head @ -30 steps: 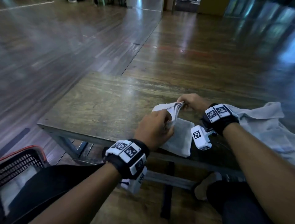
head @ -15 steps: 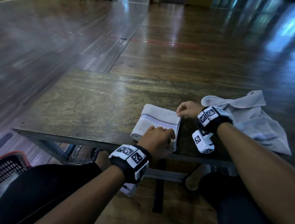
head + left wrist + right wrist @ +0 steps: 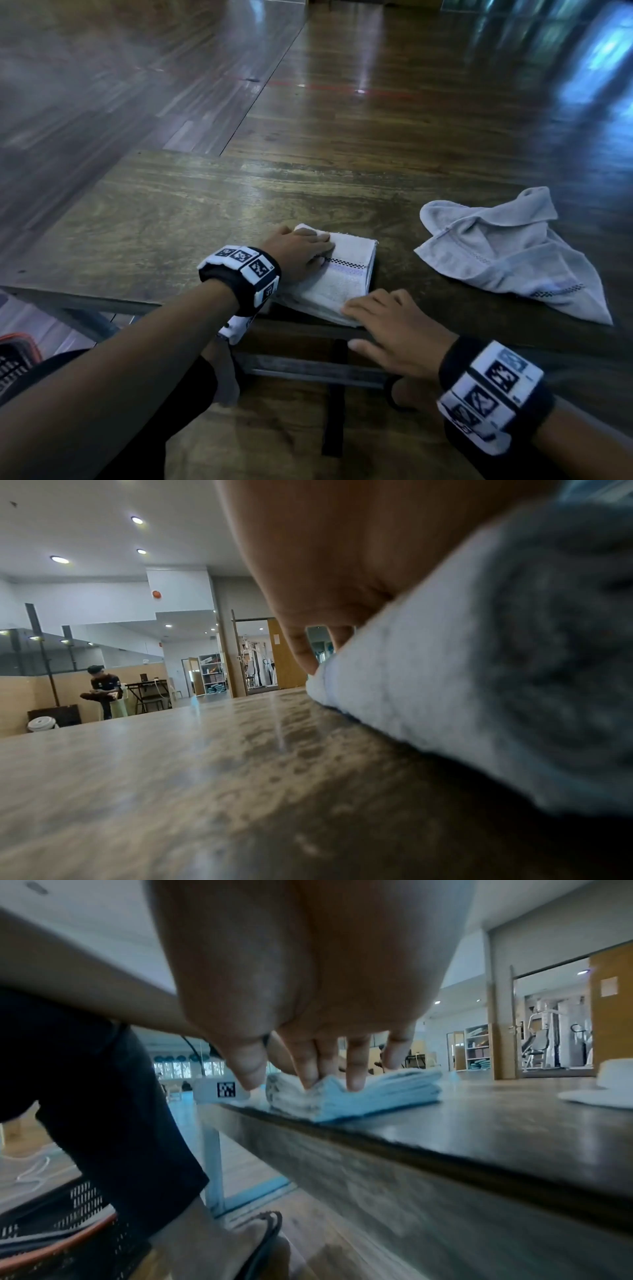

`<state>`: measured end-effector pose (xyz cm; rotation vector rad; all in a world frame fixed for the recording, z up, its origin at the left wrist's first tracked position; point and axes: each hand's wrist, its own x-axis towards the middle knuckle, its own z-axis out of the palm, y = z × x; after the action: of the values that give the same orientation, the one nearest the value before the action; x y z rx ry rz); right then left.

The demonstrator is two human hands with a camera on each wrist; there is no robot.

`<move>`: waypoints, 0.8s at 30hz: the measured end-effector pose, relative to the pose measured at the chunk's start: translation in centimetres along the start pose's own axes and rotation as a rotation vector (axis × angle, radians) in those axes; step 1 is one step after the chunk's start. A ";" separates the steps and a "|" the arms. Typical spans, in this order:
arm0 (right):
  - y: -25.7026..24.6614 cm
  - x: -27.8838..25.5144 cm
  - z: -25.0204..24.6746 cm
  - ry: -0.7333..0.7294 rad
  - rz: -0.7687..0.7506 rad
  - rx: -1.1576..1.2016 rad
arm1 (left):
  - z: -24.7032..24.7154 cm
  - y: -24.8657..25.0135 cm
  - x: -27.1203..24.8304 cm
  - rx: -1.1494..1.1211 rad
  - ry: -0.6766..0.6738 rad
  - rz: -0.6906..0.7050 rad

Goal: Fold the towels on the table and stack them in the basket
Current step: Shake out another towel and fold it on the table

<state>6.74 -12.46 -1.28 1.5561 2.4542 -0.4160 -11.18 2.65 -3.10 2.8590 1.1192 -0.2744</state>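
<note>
Your folded towel [image 3: 342,277] lies at the near edge of the desk [image 3: 178,219], its checked stripe running across the top. Your left hand [image 3: 298,255] rests flat on the towel's far left corner, fingers straight and pressing down, so that grip is spread and holds nothing. Your right hand [image 3: 394,329] is at the near right corner, at the desk's edge; its fingertips [image 3: 354,1080] dent the top layers of the stack with fingers extended, thumb just beside the fold, so this grip is likewise apart and clasps nothing. A second towel [image 3: 507,257], grey and crumpled, lies unfolded toward the right side of the desk, apart from the folded one. The basket [image 3: 15,356] sits on the floor beside your left leg, only its orange-rimmed corner showing.
</note>
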 end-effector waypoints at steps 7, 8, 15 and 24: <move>4.9 0.5 0.0 0.127 0.192 -0.088 | -1.8 0.9 -2.3 0.043 -0.013 -0.083; 5.7 1.0 -0.1 0.155 0.216 -0.061 | -2.0 1.1 -2.4 -0.014 -0.035 -0.086; 8.8 3.5 -1.7 0.310 0.271 0.288 | -0.5 1.5 -1.5 -0.274 0.100 -0.138; 9.7 5.1 -2.3 0.229 0.292 0.374 | 0.4 1.4 0.0 -0.373 0.130 -0.201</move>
<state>13.33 -3.45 -1.99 2.1877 2.3463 -0.7095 -10.28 1.62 -3.50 2.4701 1.3223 0.1061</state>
